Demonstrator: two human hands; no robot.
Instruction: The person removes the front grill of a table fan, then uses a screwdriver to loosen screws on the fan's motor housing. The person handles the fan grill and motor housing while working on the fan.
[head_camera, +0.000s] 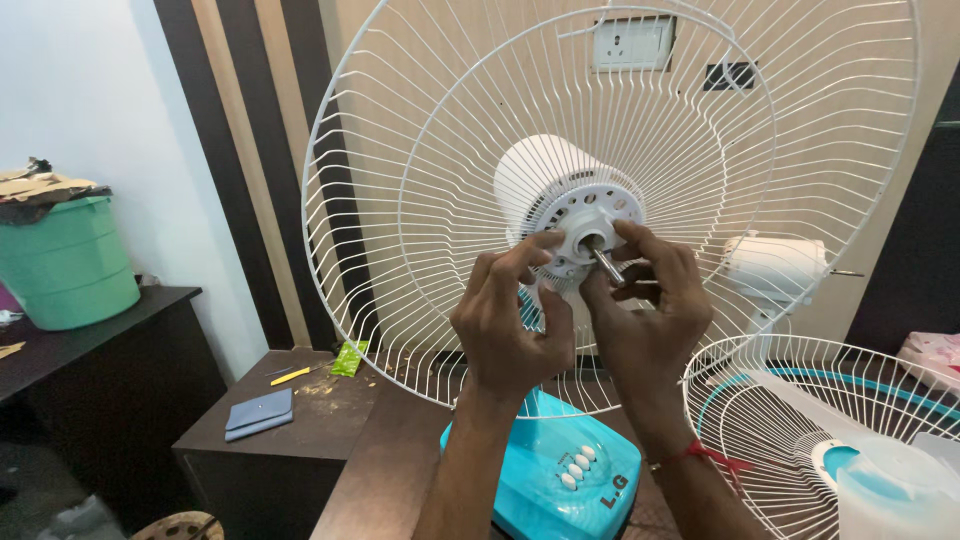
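Your fingers (545, 243) are pinching in around the white hub (588, 222) at the middle of the rear fan guard (400, 130), both hands closed lightly on it rather than spread. The metal motor shaft (606, 264) is sticking out of that hub, its long axis pointing toward you and slightly down to the right. Your left hand (512, 320) is coming up from below with the thumb and forefinger touching the hub's left edge, knuckles facing you. Your right hand (645, 305) is curling around the shaft from the right, forefinger arching over the top of the hub, the other fingers folded near the shaft; a red thread (705, 455) is tied at that wrist. Both forearms are rising almost vertically from the bottom of the view.

The white motor housing (535, 170) is sitting behind the guard, and the turquoise fan base (545, 480) with its row of white buttons is standing on the counter (380, 460) just below your wrists. A second wire guard (760, 400) is lying flat at the lower right. On the wall above, a white rectangular socket plate (633, 44) is showing through the wires. To the left, a green bucket (65, 265) is resting on a dark cabinet (110, 320), and a small green packet (349, 358) is lying on a low table (280, 430) beside a grey pouch (259, 413).
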